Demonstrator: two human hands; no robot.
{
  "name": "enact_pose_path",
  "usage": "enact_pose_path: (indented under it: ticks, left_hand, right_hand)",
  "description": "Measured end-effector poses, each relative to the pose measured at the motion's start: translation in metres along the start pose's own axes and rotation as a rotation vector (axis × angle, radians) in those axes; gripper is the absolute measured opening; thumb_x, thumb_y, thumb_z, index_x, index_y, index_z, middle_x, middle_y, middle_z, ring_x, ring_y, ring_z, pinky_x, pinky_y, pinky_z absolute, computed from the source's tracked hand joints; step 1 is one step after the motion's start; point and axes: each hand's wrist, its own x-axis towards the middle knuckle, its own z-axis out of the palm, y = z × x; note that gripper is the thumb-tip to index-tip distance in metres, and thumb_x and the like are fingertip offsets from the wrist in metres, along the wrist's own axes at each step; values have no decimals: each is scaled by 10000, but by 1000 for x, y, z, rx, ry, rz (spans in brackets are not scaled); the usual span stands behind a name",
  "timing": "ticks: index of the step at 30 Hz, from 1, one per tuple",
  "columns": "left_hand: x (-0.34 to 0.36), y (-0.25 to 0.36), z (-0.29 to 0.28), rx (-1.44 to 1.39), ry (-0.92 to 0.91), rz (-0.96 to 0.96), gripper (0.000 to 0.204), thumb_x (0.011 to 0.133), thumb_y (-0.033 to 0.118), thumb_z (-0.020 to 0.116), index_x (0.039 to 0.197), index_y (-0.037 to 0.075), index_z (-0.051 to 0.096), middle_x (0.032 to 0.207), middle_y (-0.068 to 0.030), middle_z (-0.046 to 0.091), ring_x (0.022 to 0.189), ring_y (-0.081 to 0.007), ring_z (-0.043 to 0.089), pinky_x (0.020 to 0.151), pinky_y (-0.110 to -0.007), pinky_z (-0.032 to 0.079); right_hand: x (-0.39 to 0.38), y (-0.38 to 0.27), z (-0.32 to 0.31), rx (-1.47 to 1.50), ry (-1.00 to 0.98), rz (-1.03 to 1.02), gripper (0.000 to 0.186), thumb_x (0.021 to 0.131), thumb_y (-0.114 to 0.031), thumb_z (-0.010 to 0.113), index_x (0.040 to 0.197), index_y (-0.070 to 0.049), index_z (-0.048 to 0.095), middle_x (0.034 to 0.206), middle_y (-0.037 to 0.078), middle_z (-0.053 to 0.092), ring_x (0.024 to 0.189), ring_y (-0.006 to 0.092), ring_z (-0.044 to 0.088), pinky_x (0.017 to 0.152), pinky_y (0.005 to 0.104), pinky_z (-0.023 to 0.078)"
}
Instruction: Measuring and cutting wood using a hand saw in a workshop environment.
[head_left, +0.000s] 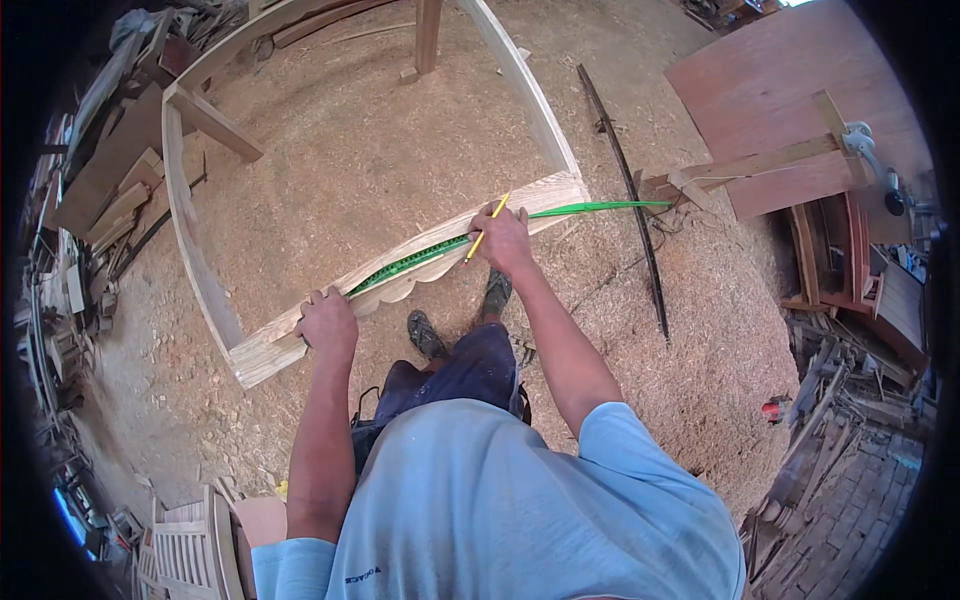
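Head view: the wooden frame (524,90) is running out of sight at the top edge. Along its scalloped near rail (268,352), a green tape measure (420,257) is stretching, its left end vanishing beneath my left hand (330,320); fingers are curling there, their grip I cannot tell. My right hand (507,240) is pinching a yellow pencil (474,249).

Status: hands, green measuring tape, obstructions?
Left hand on scalloped pale wooden rail. Right hand holding slim yellow pencil. Green measuring tape along rail, running past its right end. Right hand hides some tape.
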Motion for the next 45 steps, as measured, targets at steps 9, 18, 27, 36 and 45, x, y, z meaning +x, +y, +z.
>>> enact_pose_path:
  ticks: [9, 18, 27, 36, 45]
  left_hand:
    - [-1, 0, 2, 10, 19, 2, 254, 1019, 301, 620, 1174, 136, 735, 1094, -141, 703, 968, -376, 697, 676, -683, 565]
    - [0, -3, 10, 48, 40, 9, 262, 1005, 302, 601, 1182, 153, 724, 1079, -147, 705, 948, -391, 690, 606, -633, 553]
    - [-3, -1, 9, 37, 65, -25, 278, 1013, 345, 623, 1194, 157, 719, 1106, -122, 695, 962, -358, 691, 655, -626, 554]
    - [-6, -18, 7, -100, 199, 45, 274, 999, 372, 632, 1190, 199, 724, 1074, -116, 682, 948, -337, 695, 668, -566, 560]
    - [12, -130, 11, -227, 132, -2, 355, 1003, 395, 615, 1277, 235, 774, 1064, -132, 717, 944, -366, 710, 729, -514, 586]
  right_hand:
    - [-1, 0, 0, -6, 8, 3, 168, 862, -283, 774, 1002, -196, 806, 1188, 22, 654, 1189, 286, 621, 1169, 749, 299]
    - [-4, 0, -3, 5, 11, -8, 164, 881, -283, 764, 1013, -194, 804, 1199, 20, 649, 1193, 286, 616, 1169, 735, 301]
    - [-3, 11, -2, 35, 2, -89, 144, 906, -284, 737, 995, -188, 797, 1201, 15, 641, 1215, 275, 599, 1180, 720, 267]
    - [2, 55, -16, -194, -50, -260, 158, 961, -298, 663, 1080, -227, 740, 1171, 12, 673, 1178, 308, 635, 1203, 753, 224]
    - [32, 102, -74, -268, 34, -264, 245, 956, -278, 626, 1145, -223, 772, 1044, 63, 746, 1042, 309, 703, 1161, 627, 338]
